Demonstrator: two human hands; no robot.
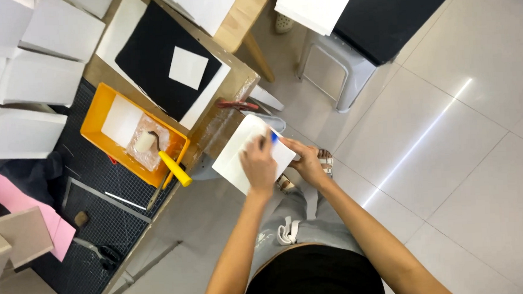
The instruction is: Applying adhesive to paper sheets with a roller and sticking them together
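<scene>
Plainly held off the surface: one white sheet [245, 156], gripped out past the corner of the wooden surface [235, 86], above the tiled floor [449, 133].

Left hand [259, 165] laid flat on top of the sheet, fingers pressed down and together on its face. Right hand [305, 160] at the sheet's right edge, fingers curled round it, pinching a small blue tool [274, 137] against the sheet's top corner; exact hold on the tool too small to make out.

Just left of the grip, close to the sheet's left edge: the surface's corner and a patch of clear film [216, 128]. Further left of the grip, one orange tray [93, 122] holding one white square and one roller with a yellow handle [174, 168]; handle end jutting over the tray rim toward the grip. Beyond the tray, one black board [146, 64] with one small white square [188, 67] lying on it. Far left, stacked white boxes [35, 74], at least five, tight together.

Above the grip, one pair of red-handled pliers [236, 105] at the surface's edge. Up and right of the grip, one grey metal stool [337, 70] carrying a black-and-white board. Right of the grip, open floor, wide and bare of obstacles. Below the grip, own knees and one sandalled foot [325, 159], just beside the right hand in the view.
</scene>
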